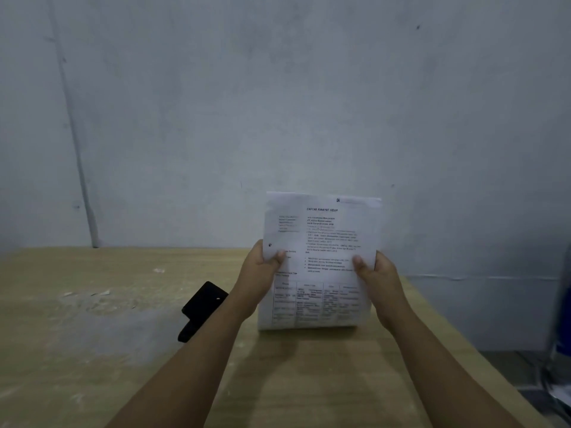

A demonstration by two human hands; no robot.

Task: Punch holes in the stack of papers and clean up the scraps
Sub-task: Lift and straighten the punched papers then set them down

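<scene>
A stack of printed white papers [321,236] stands upright on its bottom edge on the wooden table [309,381]. My left hand [261,270] grips its left edge and my right hand [375,274] grips its right edge, thumbs on the front page. One punched hole shows near the left margin just above my left thumb. A black hole punch [202,305] lies on the table to the left of my left forearm, partly hidden by it. Small white paper scraps [102,293] lie scattered on the table's left part.
A grey wall rises right behind the table, with a thin pipe [83,193] running down it at the left. The table's right edge falls off to the floor, where a blue-and-white object [560,344] stands at the far right.
</scene>
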